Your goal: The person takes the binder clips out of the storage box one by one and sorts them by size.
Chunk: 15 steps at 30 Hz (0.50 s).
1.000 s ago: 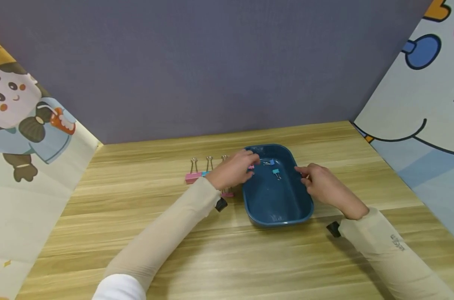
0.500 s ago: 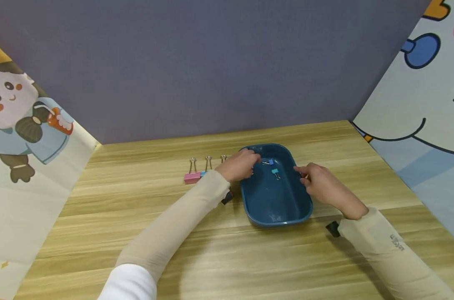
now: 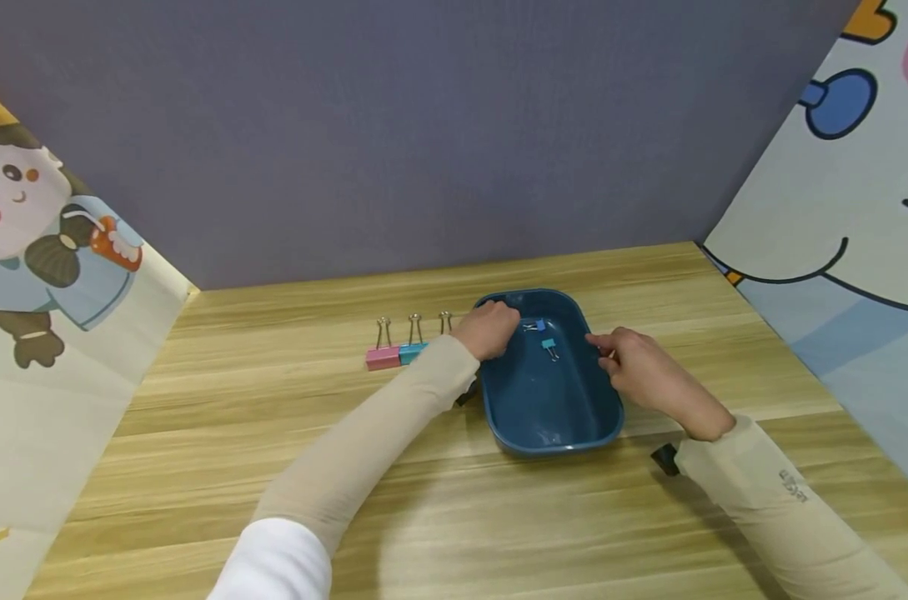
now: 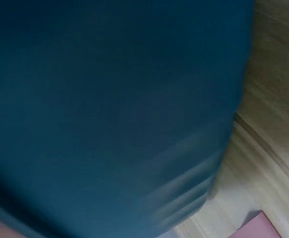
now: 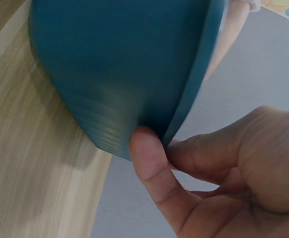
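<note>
A deep blue plastic basin (image 3: 551, 400) stands on the table, with a small blue binder clip (image 3: 539, 325) and a small teal binder clip (image 3: 548, 343) on its floor. My left hand (image 3: 489, 327) reaches over the basin's left rim, knuckles up; its fingertips are hidden, and I cannot tell whether they hold anything. My right hand (image 3: 632, 367) pinches the opposite rim, thumb (image 5: 148, 148) against the outer wall in the right wrist view. Left of the basin, a larger pink binder clip (image 3: 383, 358) and a teal one (image 3: 412, 353) sit side by side, wire handles pointing away.
Wire handles of another clip (image 3: 445, 320) show just behind my left wrist. A grey wall (image 3: 423, 150) closes off the back of the wooden table (image 3: 221, 433), and printed cartoon panels stand on both sides.
My left hand has moved slightly right and further over the basin, its fingers passing out of sight. A pink bit seen near its fingertips is now hidden. My right hand keeps its grip.
</note>
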Each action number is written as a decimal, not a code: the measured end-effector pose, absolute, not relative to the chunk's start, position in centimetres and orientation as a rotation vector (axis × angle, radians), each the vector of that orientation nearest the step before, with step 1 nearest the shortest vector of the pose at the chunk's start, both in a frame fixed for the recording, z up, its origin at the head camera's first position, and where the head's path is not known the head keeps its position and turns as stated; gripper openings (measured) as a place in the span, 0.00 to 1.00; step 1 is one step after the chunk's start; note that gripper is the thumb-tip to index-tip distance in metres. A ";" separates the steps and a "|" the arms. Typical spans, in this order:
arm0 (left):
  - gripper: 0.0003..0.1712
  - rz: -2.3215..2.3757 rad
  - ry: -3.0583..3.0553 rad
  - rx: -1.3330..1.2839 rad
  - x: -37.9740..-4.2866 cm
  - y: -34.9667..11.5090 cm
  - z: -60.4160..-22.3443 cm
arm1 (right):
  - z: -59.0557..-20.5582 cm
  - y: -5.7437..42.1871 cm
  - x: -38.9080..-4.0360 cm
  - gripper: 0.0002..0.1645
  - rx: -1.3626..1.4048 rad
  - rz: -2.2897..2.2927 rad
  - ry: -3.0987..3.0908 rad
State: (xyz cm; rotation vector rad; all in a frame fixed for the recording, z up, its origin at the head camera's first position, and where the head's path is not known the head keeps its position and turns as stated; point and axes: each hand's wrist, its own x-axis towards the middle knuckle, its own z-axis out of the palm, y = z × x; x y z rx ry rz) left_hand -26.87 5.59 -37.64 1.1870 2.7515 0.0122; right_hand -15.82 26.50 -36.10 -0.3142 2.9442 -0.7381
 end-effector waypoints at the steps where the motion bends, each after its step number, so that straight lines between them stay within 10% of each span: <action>1: 0.10 0.004 2.754 1.176 -26.9 5.7 -37.7 | -36.1 26.5 -15.8 0.24 -0.316 -0.738 2.947; 15: 0.08 -0.083 2.760 1.128 -26.9 6.3 -38.2 | -36.1 26.4 -15.7 0.24 -0.303 -0.757 2.929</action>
